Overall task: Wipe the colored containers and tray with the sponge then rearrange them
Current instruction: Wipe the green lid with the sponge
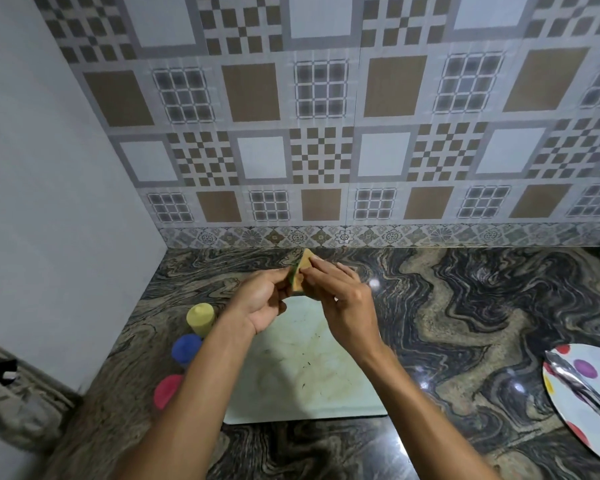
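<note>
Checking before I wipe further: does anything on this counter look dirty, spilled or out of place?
The pale tray has brownish smears and dark specks across its middle, so it looks unwiped. The yellow container, blue container and red container sit off it, on the counter at its left. Nothing looks spilled or broken.

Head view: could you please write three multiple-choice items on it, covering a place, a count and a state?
1. Where are the coloured containers, relative to the tray? A. on it B. left of it C. right of it
2. How many are there? A. two B. four C. three
3. How is the sponge held? A. by both hands B. by one hand C. not held, lying on the tray
1 B: they stand on the countertop beside its left edge. 2 C: yellow container, blue container, red container. 3 A: left hand and right hand both pinch it.
</note>
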